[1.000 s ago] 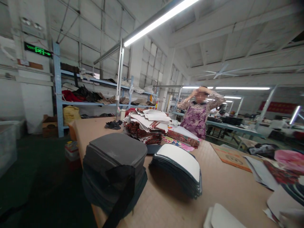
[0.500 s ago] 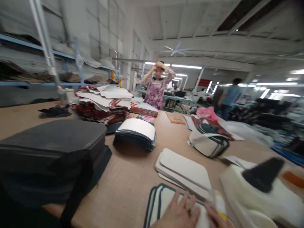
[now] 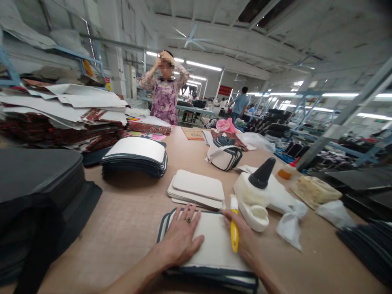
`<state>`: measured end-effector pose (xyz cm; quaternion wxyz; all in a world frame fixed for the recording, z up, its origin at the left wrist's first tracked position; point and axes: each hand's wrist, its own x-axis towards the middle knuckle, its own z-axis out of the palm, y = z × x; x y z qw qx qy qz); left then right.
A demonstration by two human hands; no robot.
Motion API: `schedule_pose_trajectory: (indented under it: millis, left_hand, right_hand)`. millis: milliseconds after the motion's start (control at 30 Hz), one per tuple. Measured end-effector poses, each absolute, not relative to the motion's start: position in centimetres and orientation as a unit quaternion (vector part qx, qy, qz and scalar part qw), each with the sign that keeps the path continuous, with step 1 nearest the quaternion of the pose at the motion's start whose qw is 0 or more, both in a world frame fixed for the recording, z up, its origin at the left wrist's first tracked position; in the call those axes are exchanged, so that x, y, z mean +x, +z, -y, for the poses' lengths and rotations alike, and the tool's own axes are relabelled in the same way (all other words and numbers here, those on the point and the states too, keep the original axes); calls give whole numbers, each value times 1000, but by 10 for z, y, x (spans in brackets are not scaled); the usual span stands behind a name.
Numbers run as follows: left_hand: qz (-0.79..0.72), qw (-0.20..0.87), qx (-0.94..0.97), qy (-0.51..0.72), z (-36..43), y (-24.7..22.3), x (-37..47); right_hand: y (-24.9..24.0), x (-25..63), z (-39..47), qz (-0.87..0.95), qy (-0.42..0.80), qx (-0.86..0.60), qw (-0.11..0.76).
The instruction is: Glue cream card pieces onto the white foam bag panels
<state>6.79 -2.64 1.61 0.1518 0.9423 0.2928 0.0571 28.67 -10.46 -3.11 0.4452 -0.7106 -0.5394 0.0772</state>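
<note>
My left hand [image 3: 180,237] lies flat with its fingers spread on a white board [image 3: 214,241]. That board tops a small stack of panels with dark fabric edges. At the stack's right edge is my right hand [image 3: 245,237], with a yellow-handled brush [image 3: 234,230] held between thumb and fingers, its white end pointing away from me. The fingertips of this hand are partly hidden. Just beyond the stack sit several plain white boards [image 3: 199,185]. Right of them stands a white glue bottle [image 3: 251,190] with a black nozzle.
A dark padded pile [image 3: 39,175] fills the left side. Behind lie a curved stack of dark-edged panels [image 3: 134,151] and a tall heap of white sheets [image 3: 61,102]. A small orange bottle [image 3: 286,171] and dark fabric pieces [image 3: 370,245] are on the right. A person [image 3: 163,94] stands across the table.
My view has turned right and down, so the things appear further left and the nearer stack shows more fully. My left hand stays flat on the board; the brush now shows clearly in my right hand.
</note>
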Motion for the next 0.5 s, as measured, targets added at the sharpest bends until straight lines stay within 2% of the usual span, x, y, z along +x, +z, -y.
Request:
schedule_pose_trajectory:
  millis: [200,500]
  left_hand:
    - [-294,156,942,40,28,14,67]
    - [-282,222,930,74,14,40,65]
  right_hand:
    - [-44,287,103,557,89,-708,425]
    - [-5,286,121,498,83,-734,455]
